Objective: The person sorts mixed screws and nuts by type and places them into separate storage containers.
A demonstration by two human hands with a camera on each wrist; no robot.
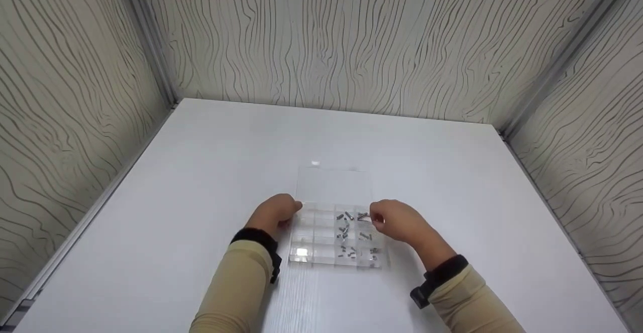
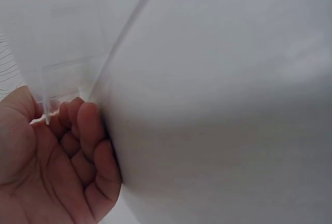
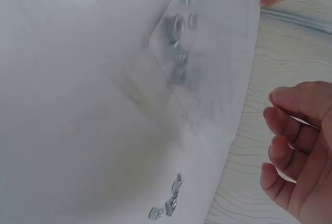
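A clear plastic compartment box [image 1: 324, 261] lies on the white table, its lid [image 1: 334, 185] folded back flat behind it. Screws [image 1: 349, 216] and other small metal pieces sit in its right-hand columns. My left hand [image 1: 275, 211] holds the box's left edge near the hinge; in the left wrist view, thumb and curled fingers [image 2: 91, 125] meet around the clear wall. At the back right compartment is my right hand [image 1: 399, 220], fingers loosely curled. Nothing shows between those fingertips [image 3: 275, 115] in the right wrist view, where metal nuts [image 3: 179, 24] appear through the plastic.
More nuts [image 3: 171, 206] show lower in the right wrist view. Around the box spreads the white tabletop [image 1: 211, 157]. Wood-patterned panels [image 1: 321, 36] enclose it at the back and both sides, with grey metal posts [image 1: 145, 31] at the corners.
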